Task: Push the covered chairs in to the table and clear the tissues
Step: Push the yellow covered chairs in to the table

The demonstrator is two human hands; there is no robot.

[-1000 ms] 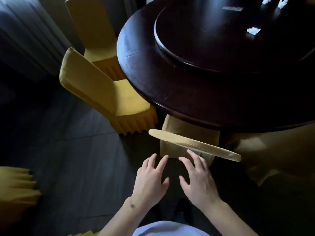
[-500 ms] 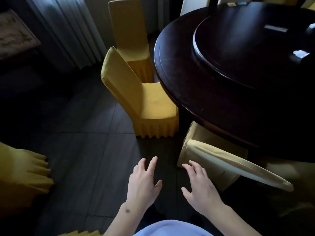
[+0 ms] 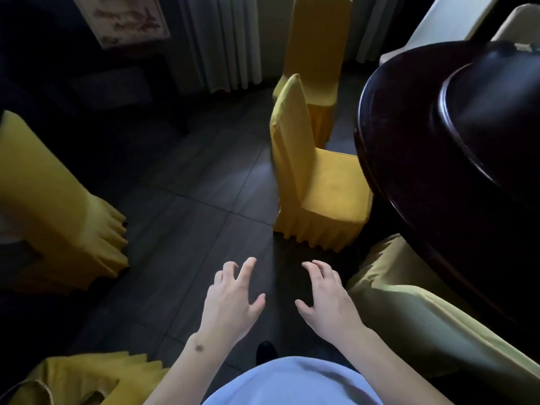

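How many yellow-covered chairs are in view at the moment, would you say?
6, perhaps more hidden: nearest chair and far chair at the table, shaded chair, left chair, bottom-left chair, top-right chair.

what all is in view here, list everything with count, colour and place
fabric-covered chairs: five in view, yellow; one at the table edge, one behind it, one lower right, one left, one bottom left
round wooden table: one, dark brown, right
raised round turntable: one, dark, on the table
curtains: pale, top centre
framed picture: one, top left
tiled floor: dark grey
hands: left and right, empty, over the floor
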